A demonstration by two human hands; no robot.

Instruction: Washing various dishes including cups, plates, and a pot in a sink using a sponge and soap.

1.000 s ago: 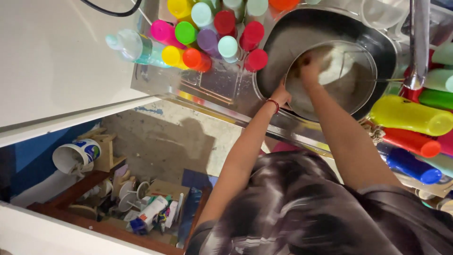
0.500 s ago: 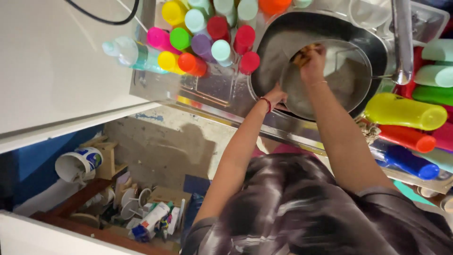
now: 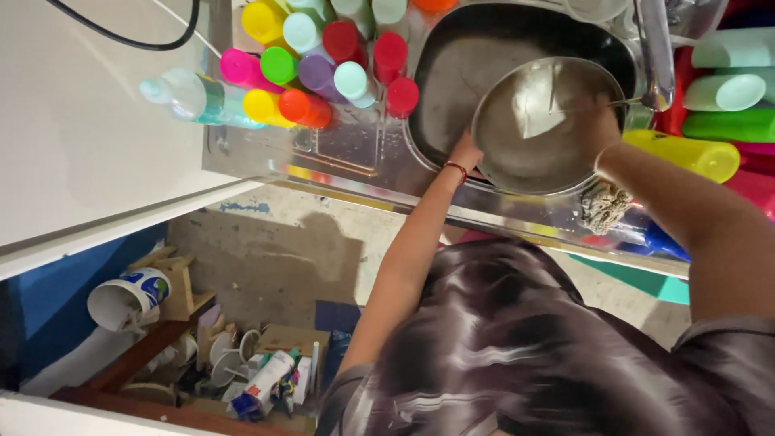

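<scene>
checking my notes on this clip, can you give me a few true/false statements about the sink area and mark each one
1. The left hand grips the rim of the round metal pan. True.
2. The pan lies flat on the floor. False: it is held tilted over the sink.
3. Upturned plastic cups in many colours stand left of the sink. True.
4. The right hand is at the pan's right side. True, though its grip is hidden.
5. The scouring pad lies inside the pan. False: it sits on the sink's front edge, under the right forearm.
</scene>
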